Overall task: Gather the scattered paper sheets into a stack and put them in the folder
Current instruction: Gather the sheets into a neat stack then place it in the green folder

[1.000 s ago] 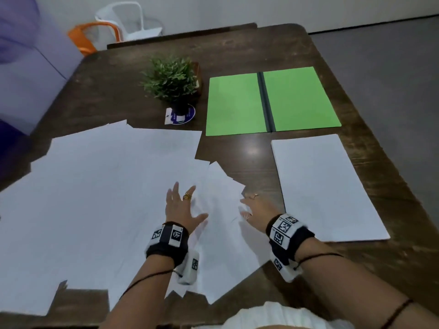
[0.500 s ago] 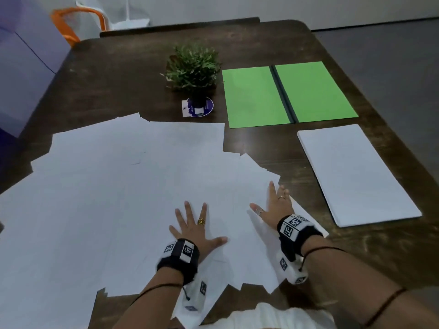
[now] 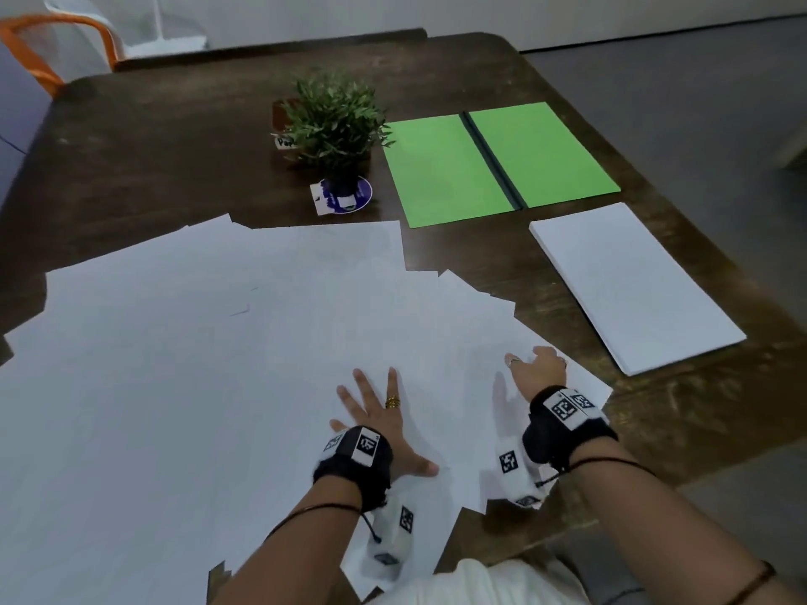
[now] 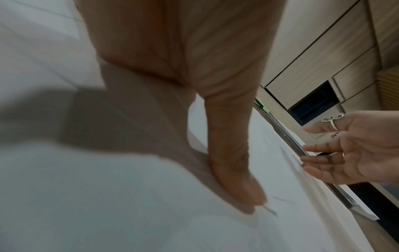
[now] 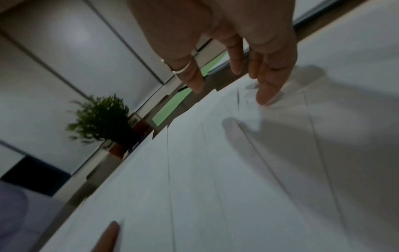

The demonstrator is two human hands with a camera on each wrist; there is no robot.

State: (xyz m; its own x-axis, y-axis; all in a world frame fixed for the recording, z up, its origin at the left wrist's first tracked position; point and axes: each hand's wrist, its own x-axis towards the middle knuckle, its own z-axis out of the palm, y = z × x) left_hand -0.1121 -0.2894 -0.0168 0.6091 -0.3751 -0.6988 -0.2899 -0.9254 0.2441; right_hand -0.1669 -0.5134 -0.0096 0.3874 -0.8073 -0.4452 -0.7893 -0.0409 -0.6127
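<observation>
1. Far left to centre: scattered white paper sheets (image 3: pixel 196 364) fanned loosely over the dark wooden bench (image 3: pixel 174 137), overlapping at odd angles, some corners past the near edge. Probably spread too wide for one sweep, hence the work from the right end of the fan.
2. Left hand (image 3: pixel 380 412) flat on the sheets, fingers (image 3: pixel 391 379) straight and splayed wide, thumb out to the side; nothing gripped. Likely placed as an anchor, so the lower sheets stay put (thin paper slides easily on paper).
3. Behind, near centre: small green potted plant (image 3: pixel 334 120) on a round blue coaster (image 3: pixel 356 196), just beyond the far edge of the fan and well apart from both hands.
4. Right hand (image 3: pixel 537 371) over the right end of the fan, fingers (image 5: pixel 267 90) loosely extended and slightly spread, one tip at or just above the paper (contact not certain); nothing held. Seemingly poised to draw the outer sheets inward toward the left hand.
5. Bright green folder (image 3: pixel 498 157) lying open and flat at the back right, both leaves bare, ready to receive paper.
6. Neat white paper stack (image 3: pixel 633 286) to the right of the right hand, squared off just in front of the folder, apart from the loose fan. Gathering far from done.
</observation>
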